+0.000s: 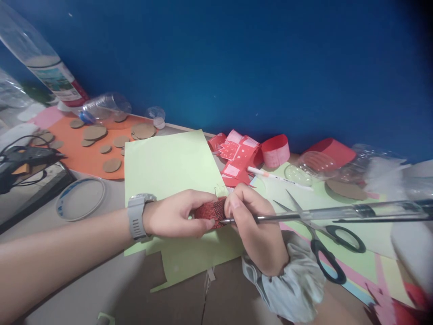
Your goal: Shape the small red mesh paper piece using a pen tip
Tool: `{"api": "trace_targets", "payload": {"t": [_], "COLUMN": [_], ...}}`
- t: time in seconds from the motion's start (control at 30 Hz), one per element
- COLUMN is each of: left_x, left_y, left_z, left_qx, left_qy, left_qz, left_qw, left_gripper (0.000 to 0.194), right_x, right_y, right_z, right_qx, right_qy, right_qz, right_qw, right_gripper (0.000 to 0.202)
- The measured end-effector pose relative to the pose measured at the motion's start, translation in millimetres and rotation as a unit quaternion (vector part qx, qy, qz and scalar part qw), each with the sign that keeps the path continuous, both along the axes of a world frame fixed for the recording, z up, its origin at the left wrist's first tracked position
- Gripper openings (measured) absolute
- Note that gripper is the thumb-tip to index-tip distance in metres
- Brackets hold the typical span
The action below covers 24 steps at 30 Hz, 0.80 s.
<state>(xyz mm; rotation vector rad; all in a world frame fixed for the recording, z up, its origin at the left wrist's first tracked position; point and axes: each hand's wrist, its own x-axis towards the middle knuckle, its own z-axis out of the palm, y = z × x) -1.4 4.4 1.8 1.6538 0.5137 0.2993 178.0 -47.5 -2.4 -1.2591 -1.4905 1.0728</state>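
Observation:
Above a light green paper sheet (169, 167), my left hand (182, 213) pinches a small red and dark woven-looking piece (210, 214) between thumb and fingers. A grey watch is on that wrist. My right hand (252, 216) is closed round a clear-barrelled pen (324, 212); its metal tip touches the right part of the woven piece. The pen's barrel stretches to the right edge of the view. A grey scrunchie circles the right wrist. Open scissors (313, 232) with black handles lie right of my right hand.
Cardboard discs (95, 132) lie on orange paper at the left, by a plastic bottle (57, 76) and a glue gun (23, 160). Red paper pieces (243, 155) and a white marker (277, 176) are behind my hands. A blue wall (216, 67) borders the back. Clear ring (81, 198) left.

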Motion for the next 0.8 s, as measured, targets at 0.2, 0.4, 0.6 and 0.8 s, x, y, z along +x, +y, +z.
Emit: {"api": "trace_targets", "payload": {"t": [0.2,0.4,0.6,0.8], "left_x": [0.7,-0.2,-1.1,-1.7], "left_y": [-0.6,-0.7,-0.2,-0.2], "left_z": [-0.7,-0.7,-1.4,-1.1], "left_qx": [-0.014,-0.007,-0.016,-0.034], "left_qy": [-0.004,-0.004,-0.006,-0.012], "left_qz": [-0.003,-0.004,-0.012,-0.013], "left_qw": [1.0,1.0,1.0,0.999], "left_gripper": [0.012,0.011,0.01,0.009], "right_x": [-1.1,-2.3,-1.9,-2.1], "right_y": [-0.3,0.0,0.9,0.4], "right_z": [0.5,1.9,3.1,3.0], "right_qx": [-0.003,0.004,0.009,0.007], "right_qy": [-0.014,-0.032,-0.025,-0.025], "right_qz": [-0.005,-0.014,-0.012,-0.012], "right_qw": [1.0,0.999,1.0,1.0], "right_gripper": [0.026,0.023,0.025,0.024]}}
